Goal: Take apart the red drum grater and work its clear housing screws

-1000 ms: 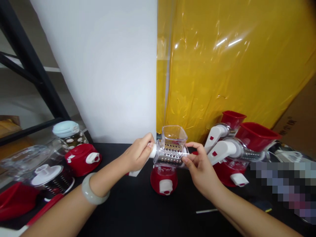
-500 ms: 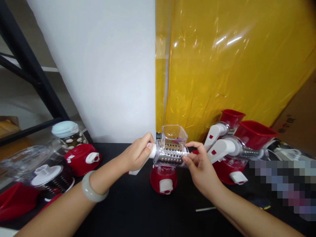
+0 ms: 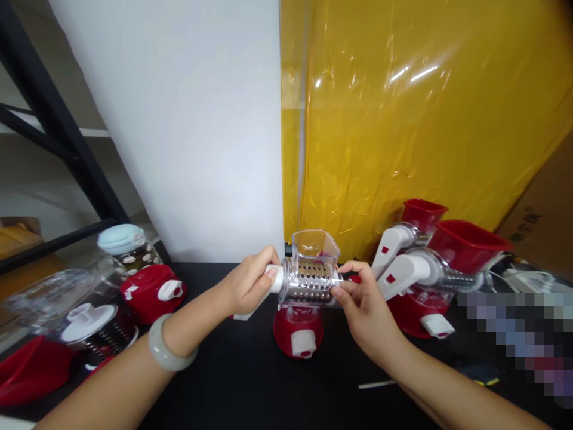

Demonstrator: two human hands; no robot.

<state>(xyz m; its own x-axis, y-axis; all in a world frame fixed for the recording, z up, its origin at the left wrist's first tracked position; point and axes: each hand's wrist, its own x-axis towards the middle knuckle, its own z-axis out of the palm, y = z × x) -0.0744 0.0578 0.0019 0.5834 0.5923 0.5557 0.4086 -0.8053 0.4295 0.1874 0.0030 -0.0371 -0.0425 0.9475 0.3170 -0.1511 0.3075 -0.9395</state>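
Note:
A rotary grater stands at the centre, with a red base (image 3: 297,331), a clear hopper (image 3: 316,243) and a metal grating drum (image 3: 310,280) lying sideways in its housing. My left hand (image 3: 254,280) is closed around the white crank handle (image 3: 274,279) at the drum's left end. At the opposite end, my right hand (image 3: 364,298) pinches the rim of the drum or its clear housing between thumb and fingers; which of the two I cannot tell. The white lever (image 3: 303,343) on the base faces me.
Two assembled graters with red hoppers (image 3: 468,243) stand at right. On the left lie another red base (image 3: 152,292), a drum with a white cap (image 3: 92,325), a red hopper (image 3: 33,370) and a jar with a light-blue lid (image 3: 120,237). A thin white stick (image 3: 376,385) lies near my right forearm.
Both hands keep their places on the grater. The drum's holes look slightly shifted, and the whole view has moved a little.

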